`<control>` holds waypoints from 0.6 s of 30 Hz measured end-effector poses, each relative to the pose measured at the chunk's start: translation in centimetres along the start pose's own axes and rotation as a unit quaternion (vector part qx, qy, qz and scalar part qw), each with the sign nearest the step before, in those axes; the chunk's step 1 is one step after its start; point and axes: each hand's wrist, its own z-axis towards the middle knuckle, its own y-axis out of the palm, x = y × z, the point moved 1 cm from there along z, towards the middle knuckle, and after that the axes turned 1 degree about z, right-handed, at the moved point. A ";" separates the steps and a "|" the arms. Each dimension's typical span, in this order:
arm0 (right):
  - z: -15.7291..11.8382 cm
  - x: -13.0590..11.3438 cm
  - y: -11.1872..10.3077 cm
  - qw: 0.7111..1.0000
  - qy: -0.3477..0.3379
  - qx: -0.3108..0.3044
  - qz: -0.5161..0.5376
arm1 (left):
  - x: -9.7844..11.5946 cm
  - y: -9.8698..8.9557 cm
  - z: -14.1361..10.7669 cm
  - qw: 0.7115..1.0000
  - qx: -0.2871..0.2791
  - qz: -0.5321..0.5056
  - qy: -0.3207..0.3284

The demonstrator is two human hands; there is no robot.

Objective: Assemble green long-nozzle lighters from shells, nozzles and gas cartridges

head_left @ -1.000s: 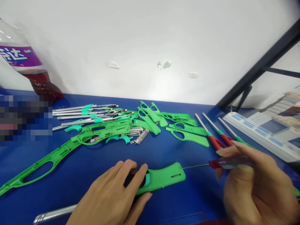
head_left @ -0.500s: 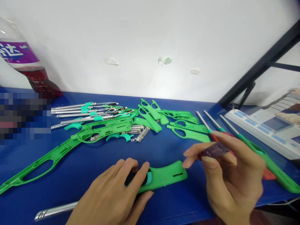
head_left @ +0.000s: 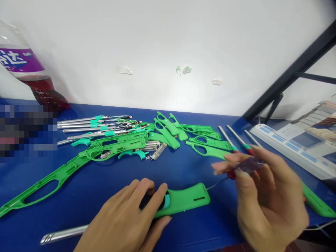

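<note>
A green gas lighter (head_left: 185,199) lies on the blue table in front of me, its silver tube (head_left: 65,233) sticking out to the left. My left hand (head_left: 128,213) is closed over its middle, pressing it down by the teal trigger (head_left: 167,201). Between the thumb and fingers of my right hand (head_left: 270,203) is a screwdriver (head_left: 248,165) with a dark purple and red handle. Its thin metal shaft slants down to the end of the lighter's handle, where the tip meets the corner near a small hole. A dark slot shows close by.
Green shell halves (head_left: 115,145), metal tubes with wires (head_left: 86,124) and clear fuel tanks (head_left: 159,151) lie behind my left hand. More green shells (head_left: 210,150) are further right. Lighters with silver tubes (head_left: 236,134) lie beside a white power strip (head_left: 286,147). A bottle (head_left: 23,63) stands at left.
My right hand has drawn back to the right with the screwdriver, and its shaft now shows between fingers and lighter. The left hand and lighter have hardly moved.
</note>
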 end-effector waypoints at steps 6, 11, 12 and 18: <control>0.2 0.0 -0.1 0.995 -0.094 0.014 -0.002 | -0.1 0.2 0.1 1.000 0.004 0.006 0.000; -0.2 -0.4 0.0 0.999 -0.048 -0.024 -0.006 | -0.2 0.1 0.1 1.000 0.002 0.002 0.003; -0.2 -0.4 0.0 0.998 -0.053 -0.022 -0.004 | -0.2 0.1 0.0 1.000 0.000 0.000 0.004; 0.2 -0.3 -0.3 0.996 -0.087 -0.009 0.011 | 0.0 0.0 -0.1 1.000 0.006 0.004 0.002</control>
